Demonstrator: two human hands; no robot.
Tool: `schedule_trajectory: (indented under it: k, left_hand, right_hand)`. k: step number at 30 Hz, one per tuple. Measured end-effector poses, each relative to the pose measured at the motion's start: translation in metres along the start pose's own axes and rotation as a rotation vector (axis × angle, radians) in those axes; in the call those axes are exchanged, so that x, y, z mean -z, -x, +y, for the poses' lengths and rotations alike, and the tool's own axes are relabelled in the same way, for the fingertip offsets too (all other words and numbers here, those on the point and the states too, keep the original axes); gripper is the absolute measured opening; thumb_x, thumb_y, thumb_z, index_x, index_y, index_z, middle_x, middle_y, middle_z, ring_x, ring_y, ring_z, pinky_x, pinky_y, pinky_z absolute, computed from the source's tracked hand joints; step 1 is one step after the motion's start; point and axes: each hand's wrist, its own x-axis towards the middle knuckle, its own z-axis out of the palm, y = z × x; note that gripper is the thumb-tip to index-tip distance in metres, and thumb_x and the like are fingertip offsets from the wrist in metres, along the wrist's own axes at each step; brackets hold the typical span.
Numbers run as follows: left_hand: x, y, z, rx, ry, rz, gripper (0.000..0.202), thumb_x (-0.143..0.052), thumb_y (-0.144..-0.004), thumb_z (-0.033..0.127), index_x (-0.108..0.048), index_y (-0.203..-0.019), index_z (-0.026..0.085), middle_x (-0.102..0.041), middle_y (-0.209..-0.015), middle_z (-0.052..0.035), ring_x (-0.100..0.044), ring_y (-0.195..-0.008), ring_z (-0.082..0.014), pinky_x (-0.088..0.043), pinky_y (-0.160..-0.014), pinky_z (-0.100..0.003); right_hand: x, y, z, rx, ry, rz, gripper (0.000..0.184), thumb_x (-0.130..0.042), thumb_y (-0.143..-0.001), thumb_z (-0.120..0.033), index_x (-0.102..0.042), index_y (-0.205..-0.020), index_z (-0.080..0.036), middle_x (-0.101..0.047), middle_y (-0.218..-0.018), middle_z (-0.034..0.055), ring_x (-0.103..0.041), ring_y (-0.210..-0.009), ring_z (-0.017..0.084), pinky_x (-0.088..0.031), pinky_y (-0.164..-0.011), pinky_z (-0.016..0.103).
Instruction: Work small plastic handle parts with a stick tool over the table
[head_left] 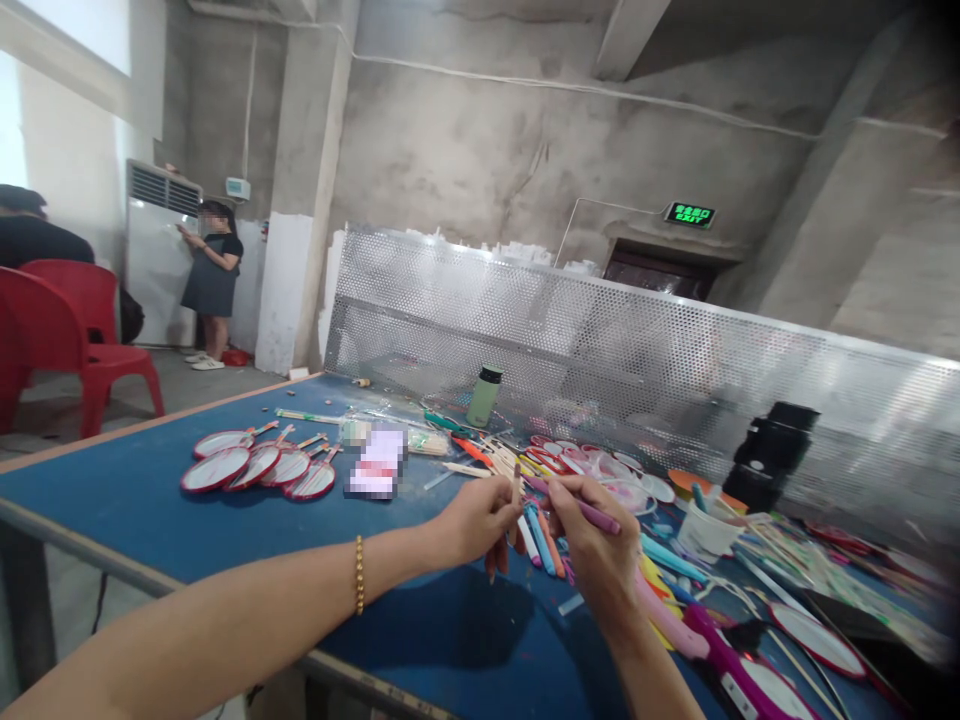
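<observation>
Head view: both hands meet above the blue bench (150,510), near its middle. The left hand (476,520) is closed around a thin wooden stick (516,490), held roughly upright. The right hand (592,545) pinches a purple pen (581,510), its tip close to the stick. Loose markers (544,540) lie just beneath, with a white cup (705,530) to the right and red-rimmed round fans (255,467) well apart on the left. The stick looks slender, so the pen tip could skid off it and mark the fingers. A slack grip could drop either piece into the clutter below.
</observation>
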Motion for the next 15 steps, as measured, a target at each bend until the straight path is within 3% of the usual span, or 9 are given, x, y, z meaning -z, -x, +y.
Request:
schedule_trajectory:
  k: [15]
  left_hand:
    - [-0.0007, 0.0007, 0.0008, 0.012, -0.022, -0.007, 0.014, -0.041, -0.093, 0.031, -0.043, -0.088, 0.017, -0.061, -0.065, 0.0013, -0.052, -0.034, -0.0072, -0.042, -0.031, -0.016]
  right_hand:
    - [-0.0001, -0.0009, 0.0021, 0.014, 0.025, 0.000, 0.026, -0.061, -0.083, -0.038, -0.064, -0.069, -0.017, -0.056, -0.048, -0.0031, -0.051, -0.042, 0.011, -0.041, -0.046, 0.022]
